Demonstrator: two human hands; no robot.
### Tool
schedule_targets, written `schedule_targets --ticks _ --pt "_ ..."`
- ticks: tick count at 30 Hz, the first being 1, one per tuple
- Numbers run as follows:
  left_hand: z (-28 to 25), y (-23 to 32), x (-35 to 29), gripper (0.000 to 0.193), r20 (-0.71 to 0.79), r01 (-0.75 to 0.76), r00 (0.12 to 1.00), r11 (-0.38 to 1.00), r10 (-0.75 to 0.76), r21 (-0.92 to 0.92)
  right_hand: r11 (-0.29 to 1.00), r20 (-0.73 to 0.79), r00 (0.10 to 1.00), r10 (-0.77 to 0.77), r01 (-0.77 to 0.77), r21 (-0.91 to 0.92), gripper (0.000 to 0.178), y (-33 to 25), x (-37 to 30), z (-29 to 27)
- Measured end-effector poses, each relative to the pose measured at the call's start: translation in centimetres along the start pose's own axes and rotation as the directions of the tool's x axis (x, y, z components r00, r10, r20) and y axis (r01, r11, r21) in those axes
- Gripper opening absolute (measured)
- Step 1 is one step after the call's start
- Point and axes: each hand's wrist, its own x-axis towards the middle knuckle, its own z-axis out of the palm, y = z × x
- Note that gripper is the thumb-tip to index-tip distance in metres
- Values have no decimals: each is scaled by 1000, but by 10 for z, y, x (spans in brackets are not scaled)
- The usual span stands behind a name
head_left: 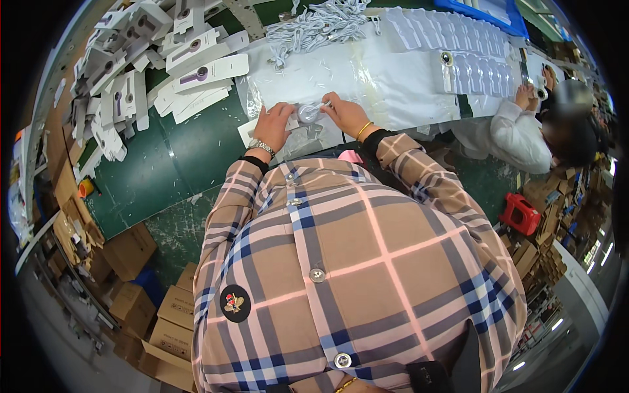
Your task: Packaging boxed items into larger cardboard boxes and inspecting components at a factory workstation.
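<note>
On the plastic-covered bench in front of me lies a small round whitish piece (308, 114), which looks like a coiled cable. Clear plastic film (303, 139) spreads under and below it, towards my body. My left hand (275, 126) is at the left side of the coil, thumb and forefinger closed at its edge; what they pinch is too small to tell. From the right, my right hand (346, 114) pinches a thin white end beside the coil. A flat white card or box (247, 132) is partly hidden beneath my left hand.
Open printed white boxes (196, 75) pile up on the left. A heap of white cables (321, 29) lies at the far edge. Clear moulded trays (452, 33) stand far right, near a blue bin (488, 13). A co-worker in white (521, 134) sits at the right.
</note>
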Motion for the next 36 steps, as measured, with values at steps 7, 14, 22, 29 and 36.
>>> schedule_targets --ticks 7,14,22,29,36 --pt "4 0 -1 62 8 45 999 999 -45 -10 986 -50 993 -103 109 128 23 10 13 -31" --pt "4 6 1 62 21 82 996 997 -82 -8 931 -95 967 -238 255 261 19 -15 33 -12" --pt "8 7 4 66 14 90 996 996 -90 28 779 3 784 -620 616 -120 14 -2 55 11" --pt "12 9 9 70 43 197 977 963 -209 186 743 19 781 -624 600 -296 22 -25 49 -2" --pt "-8 -2 1 69 25 221 974 966 -226 135 993 -212 973 -93 105 50 15 -32 21 -32"
